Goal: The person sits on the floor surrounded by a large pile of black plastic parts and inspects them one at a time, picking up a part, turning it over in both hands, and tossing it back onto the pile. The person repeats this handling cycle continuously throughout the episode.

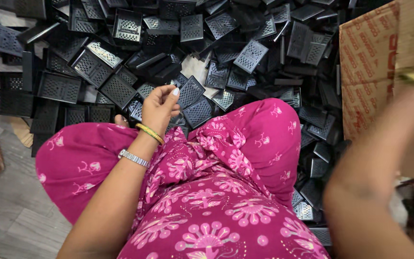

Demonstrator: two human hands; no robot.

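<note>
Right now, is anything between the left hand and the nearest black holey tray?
Nothing visible is. The left hand hovers with fingers curled just left of a black perforated tray on the pile, and only open air shows between them. The right arm is blurred, off to the side.

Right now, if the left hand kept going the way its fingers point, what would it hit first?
Most likely the black perforated plastic tray lying just beyond the left hand, at the near edge of the pile of trays. Depth is unclear, so the hand may pass above it.
</note>
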